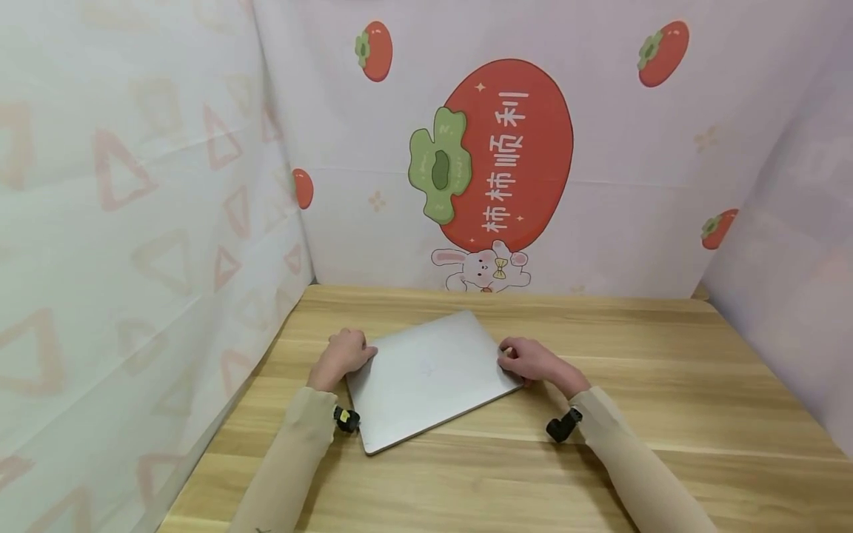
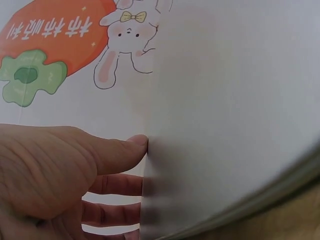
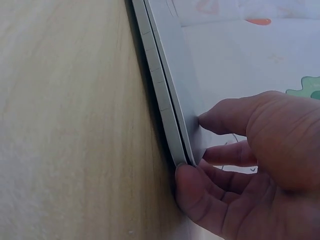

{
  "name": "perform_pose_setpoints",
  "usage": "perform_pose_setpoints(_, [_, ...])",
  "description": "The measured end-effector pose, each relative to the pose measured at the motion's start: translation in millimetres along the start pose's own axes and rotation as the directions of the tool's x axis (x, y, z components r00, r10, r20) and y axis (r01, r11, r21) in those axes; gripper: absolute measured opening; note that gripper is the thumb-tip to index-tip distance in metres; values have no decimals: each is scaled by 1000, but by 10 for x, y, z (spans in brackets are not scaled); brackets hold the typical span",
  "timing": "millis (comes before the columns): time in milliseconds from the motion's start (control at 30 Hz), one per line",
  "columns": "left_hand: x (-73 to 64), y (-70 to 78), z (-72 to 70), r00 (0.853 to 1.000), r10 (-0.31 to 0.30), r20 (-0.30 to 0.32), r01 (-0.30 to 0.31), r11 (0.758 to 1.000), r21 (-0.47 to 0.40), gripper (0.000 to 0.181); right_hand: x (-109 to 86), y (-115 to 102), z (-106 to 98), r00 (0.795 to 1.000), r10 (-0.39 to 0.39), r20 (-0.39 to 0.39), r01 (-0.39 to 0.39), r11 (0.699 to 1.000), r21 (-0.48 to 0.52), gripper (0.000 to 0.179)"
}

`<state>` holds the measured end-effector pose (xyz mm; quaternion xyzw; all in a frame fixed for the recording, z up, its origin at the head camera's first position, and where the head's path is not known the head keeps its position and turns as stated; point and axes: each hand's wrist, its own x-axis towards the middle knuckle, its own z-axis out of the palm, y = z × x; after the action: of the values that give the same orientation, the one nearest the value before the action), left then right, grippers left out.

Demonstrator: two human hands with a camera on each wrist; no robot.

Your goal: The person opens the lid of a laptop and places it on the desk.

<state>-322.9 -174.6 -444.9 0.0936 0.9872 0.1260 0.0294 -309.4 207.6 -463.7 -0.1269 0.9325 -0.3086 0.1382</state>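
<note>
A closed silver laptop (image 1: pixel 433 385) lies at an angle on the wooden table. At its left edge, my left hand (image 1: pixel 341 357) holds on, with thumb and fingers meeting the edge in the left wrist view; parts of those fingers are hidden behind the thumb and palm. My right hand (image 1: pixel 535 363) grips the opposite side near the front right corner. The right wrist view shows the thumb against the lid and a finger (image 3: pixel 192 187) at the corner. Thin slots or seams run along the laptop's side (image 3: pixel 162 95) there, and its shadow falls on the table beside it.
The wooden table (image 1: pixel 666 385) extends to the right and in front of the laptop. A white cloth wall (image 1: pixel 166 222) with faint triangles stands at left, and a printed backdrop (image 1: pixel 600 244) with persimmons rises at the back. Both wrists wear small black cameras (image 1: pixel 564 426).
</note>
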Motion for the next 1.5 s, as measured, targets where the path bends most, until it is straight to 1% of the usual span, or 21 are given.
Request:
perform_pose_setpoints(167, [-15,10,10,1000,18,21,-18,1000,20,39,26,-22,22,1000,-1,8,1,1000,-22,37])
perform_pose_setpoints(300, [-13,25,2,999,12,43,-13,1000,20,43,13,-51,30,1000,15,10,-15,1000,-25,37])
perform_pose_setpoints(400, [-1,50,-8,999,6,46,-7,1000,13,47,9,-53,19,1000,29,1,-29,999,-32,37])
perform_pose_setpoints(467, [11,70,-14,999,14,43,-15,1000,17,47,5,-54,9,999,40,-6,-40,999,-37,36])
perform_pose_setpoints(633, [40,112,-9,999,22,43,-23,999,39,46,-17,-56,-12,998,64,-11,-64,997,-31,36])
perform_pose_setpoints(733, [54,127,1,999,22,48,-24,999,42,46,-37,-49,-15,998,65,-12,-66,997,-37,36])
perform_pose_setpoints(900, [70,155,13,998,39,45,-40,999,12,47,-76,-38,-32,998,66,-16,-67,996,-53,37])
perform_pose_setpoints(1133, [119,222,7,996,77,42,-75,997,-34,48,-109,-4,-59,996,88,-25,-89,994,-61,35])
perform_pose_setpoints(1367, [138,266,27,996,75,45,-73,996,-47,49,-150,43,-77,997,73,-31,-75,996,-57,32])
perform_pose_setpoints(1500, [166,284,45,996,76,54,-74,996,-45,49,-167,69,-84,996,81,-41,-84,995,-53,31])
